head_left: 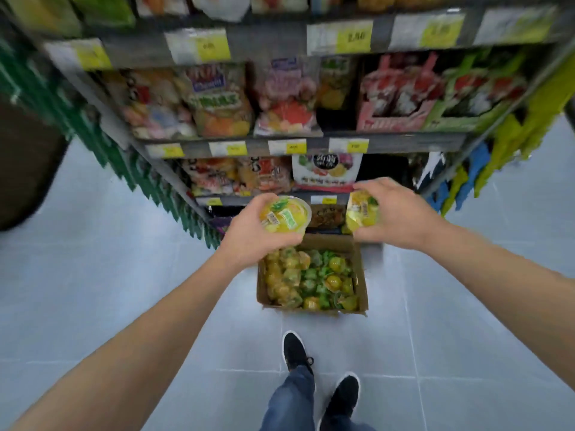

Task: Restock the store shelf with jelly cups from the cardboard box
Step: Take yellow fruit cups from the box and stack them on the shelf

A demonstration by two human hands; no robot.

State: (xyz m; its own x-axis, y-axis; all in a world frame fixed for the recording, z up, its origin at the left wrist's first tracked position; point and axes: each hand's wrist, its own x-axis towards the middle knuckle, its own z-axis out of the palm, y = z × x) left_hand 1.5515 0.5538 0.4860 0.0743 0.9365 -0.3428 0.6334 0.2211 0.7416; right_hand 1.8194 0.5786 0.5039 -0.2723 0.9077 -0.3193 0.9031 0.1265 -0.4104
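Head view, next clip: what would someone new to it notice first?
Two bare hands are raised mid-frame, the left hand gripping a yellow jelly cup and the right hand gripping another cup. Below them, an open cardboard box of yellow and green cups sits on the pale tiled floor. Behind, shelves of bright snack bags fill the top.

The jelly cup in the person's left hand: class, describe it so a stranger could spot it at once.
Start at the open brown cardboard box on the grey floor tiles. Just above its left corner, the left hand grips a round yellow jelly cup. Unlike the right hand's cup, its lid with barcode sticker faces the camera.
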